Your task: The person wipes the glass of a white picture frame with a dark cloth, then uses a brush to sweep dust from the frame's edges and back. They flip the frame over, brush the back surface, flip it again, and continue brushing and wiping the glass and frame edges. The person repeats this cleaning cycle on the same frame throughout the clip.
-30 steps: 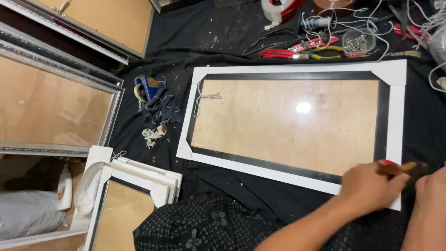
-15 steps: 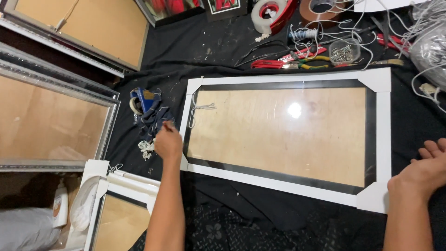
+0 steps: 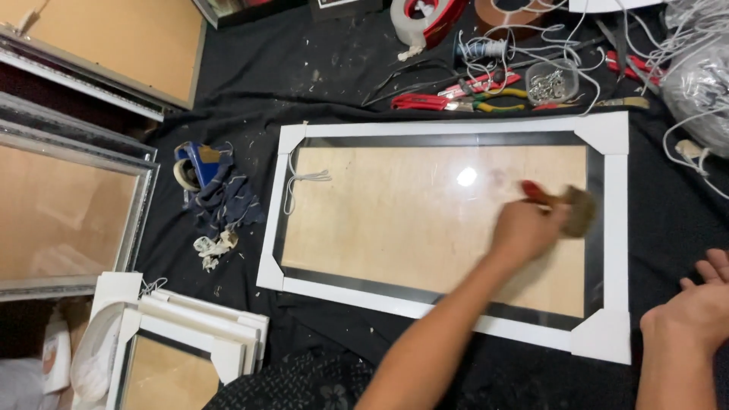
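Head view shows a long picture frame (image 3: 456, 137) with black inner border and white protective corners, lying flat on a black cloth (image 3: 319, 83) in the middle of the scene. The left hand (image 3: 525, 228) reaches across from 6 o'clock and is closed around the red handle of a brush (image 3: 571, 206), whose bristles rest on the glass near the frame's 3 o'clock end. The right hand (image 3: 695, 307) is at 4 o'clock from the frame, just beside its lower white corner; it lies on the cloth with the fingers loosely spread and holds nothing. A small bundle of white cord (image 3: 300, 182) lies on the glass at the 9 o'clock end of the frame. At 12 o'clock, beyond the frame, there are red-handled pliers (image 3: 425, 102), a tape dispenser (image 3: 421, 19) and a small clear container of metal hardware (image 3: 550, 82), with loose white cord around them. At 9 o'clock a blue tape dispenser (image 3: 194, 163) sits with a dark rag. More frames (image 3: 76, 197) lie further at 9 o'clock, and a stack of white-cornered frames (image 3: 190, 334) is at 7 o'clock.
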